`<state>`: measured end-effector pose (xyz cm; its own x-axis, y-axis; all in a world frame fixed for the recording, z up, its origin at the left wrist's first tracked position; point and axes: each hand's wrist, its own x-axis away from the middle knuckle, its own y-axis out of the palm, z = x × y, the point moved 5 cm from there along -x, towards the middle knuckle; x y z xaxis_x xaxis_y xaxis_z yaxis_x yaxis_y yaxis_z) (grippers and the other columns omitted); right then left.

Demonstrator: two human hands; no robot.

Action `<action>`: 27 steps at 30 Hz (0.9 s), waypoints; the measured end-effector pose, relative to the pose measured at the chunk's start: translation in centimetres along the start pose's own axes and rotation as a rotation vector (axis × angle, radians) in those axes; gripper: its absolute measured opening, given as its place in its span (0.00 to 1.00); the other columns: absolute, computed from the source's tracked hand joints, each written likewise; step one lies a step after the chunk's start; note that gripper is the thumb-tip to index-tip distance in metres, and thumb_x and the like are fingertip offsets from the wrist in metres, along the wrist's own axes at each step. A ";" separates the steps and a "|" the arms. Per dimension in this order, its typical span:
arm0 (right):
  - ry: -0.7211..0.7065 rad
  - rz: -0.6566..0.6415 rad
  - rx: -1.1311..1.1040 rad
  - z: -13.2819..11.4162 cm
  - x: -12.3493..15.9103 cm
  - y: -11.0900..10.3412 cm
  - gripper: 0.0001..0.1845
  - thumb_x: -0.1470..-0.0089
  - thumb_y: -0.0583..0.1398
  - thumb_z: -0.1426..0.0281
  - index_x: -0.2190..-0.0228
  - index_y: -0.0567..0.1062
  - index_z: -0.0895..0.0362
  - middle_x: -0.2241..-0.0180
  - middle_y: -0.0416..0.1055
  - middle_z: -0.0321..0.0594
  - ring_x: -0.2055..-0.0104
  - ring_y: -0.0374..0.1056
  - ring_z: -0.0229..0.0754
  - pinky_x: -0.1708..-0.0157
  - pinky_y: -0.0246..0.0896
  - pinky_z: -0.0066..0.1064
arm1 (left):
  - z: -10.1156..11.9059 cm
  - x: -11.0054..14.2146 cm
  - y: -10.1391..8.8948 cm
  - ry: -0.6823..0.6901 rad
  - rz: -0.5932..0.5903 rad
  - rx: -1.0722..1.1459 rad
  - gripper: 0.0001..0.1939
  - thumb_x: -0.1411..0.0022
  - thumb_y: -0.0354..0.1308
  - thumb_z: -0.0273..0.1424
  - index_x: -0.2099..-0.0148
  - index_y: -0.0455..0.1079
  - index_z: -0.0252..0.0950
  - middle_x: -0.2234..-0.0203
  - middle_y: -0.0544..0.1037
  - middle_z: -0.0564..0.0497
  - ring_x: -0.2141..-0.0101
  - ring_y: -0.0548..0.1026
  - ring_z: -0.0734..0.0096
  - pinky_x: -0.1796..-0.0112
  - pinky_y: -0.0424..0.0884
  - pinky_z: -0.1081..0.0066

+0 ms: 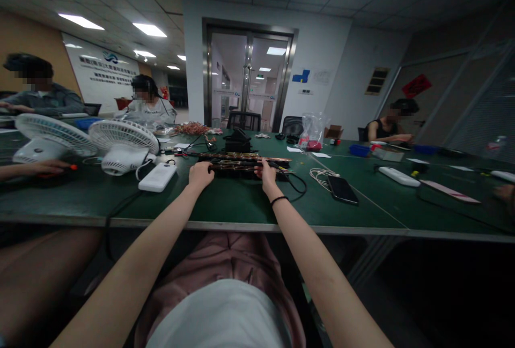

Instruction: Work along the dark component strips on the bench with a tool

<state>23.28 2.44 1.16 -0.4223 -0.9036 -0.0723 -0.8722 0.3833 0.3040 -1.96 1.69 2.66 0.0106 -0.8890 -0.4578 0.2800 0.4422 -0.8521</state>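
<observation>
In front of me on the green table (pixel 237 206) lies a long dark rack (pixel 231 172) with rows of thin copper-coloured strips. My left hand (pixel 201 175) is curled closed at the rack's left end, and what its fingers grip is hidden. Over the right part of the rack, my right hand (pixel 266 176) pinches a slim black corded tool (pixel 260 164); its kind is too small to make out. A black cord (pixel 300 191) loops on the table to the right of that hand. Behind the rack stands a dark block-shaped object (pixel 238 141).
To the left are two white fans (pixel 124 141) and a white power bank (pixel 157 177). On the right lie a phone (pixel 341 189), a white cable (pixel 318 178) and a plastic bag (pixel 313 132). A co-worker's hand (pixel 44 168) is at far left; several people sit around.
</observation>
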 end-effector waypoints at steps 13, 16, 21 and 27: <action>0.005 -0.004 0.004 -0.1 0.2 0.0 0.23 0.34 0.52 0.58 0.71 0.78 0.59 0.80 0.73 0.40 0.81 0.67 0.36 0.81 0.60 0.24 | -0.1 0.1 -0.1 0.000 0.011 0.005 0.20 0.37 0.54 0.28 0.45 0.76 0.33 0.49 0.79 0.41 0.47 0.75 0.53 0.45 0.70 0.59; 0.009 -0.008 0.020 -0.1 0.2 0.0 0.24 0.33 0.51 0.57 0.70 0.78 0.59 0.80 0.73 0.40 0.81 0.68 0.37 0.80 0.61 0.24 | -0.2 0.0 0.0 0.000 0.014 0.009 0.20 0.38 0.54 0.29 0.45 0.76 0.34 0.49 0.80 0.42 0.47 0.75 0.54 0.45 0.69 0.60; 0.019 0.003 0.007 -0.1 0.2 0.0 0.24 0.33 0.51 0.58 0.70 0.77 0.59 0.81 0.72 0.39 0.82 0.67 0.36 0.81 0.60 0.24 | -0.2 0.0 0.1 -0.006 0.002 0.003 0.21 0.37 0.54 0.29 0.44 0.75 0.33 0.49 0.79 0.41 0.47 0.76 0.53 0.45 0.70 0.59; 0.015 0.013 -0.017 -0.1 0.3 0.0 0.20 0.34 0.54 0.58 0.69 0.76 0.59 0.81 0.73 0.39 0.82 0.67 0.36 0.82 0.60 0.24 | -0.1 0.0 0.2 -0.009 -0.003 -0.003 0.21 0.37 0.53 0.28 0.44 0.75 0.33 0.49 0.79 0.41 0.47 0.76 0.54 0.45 0.70 0.60</action>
<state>23.21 2.13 1.25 -0.4299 -0.9013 -0.0537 -0.8621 0.3921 0.3209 -2.01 1.77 2.46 0.0190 -0.8912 -0.4533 0.2771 0.4403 -0.8540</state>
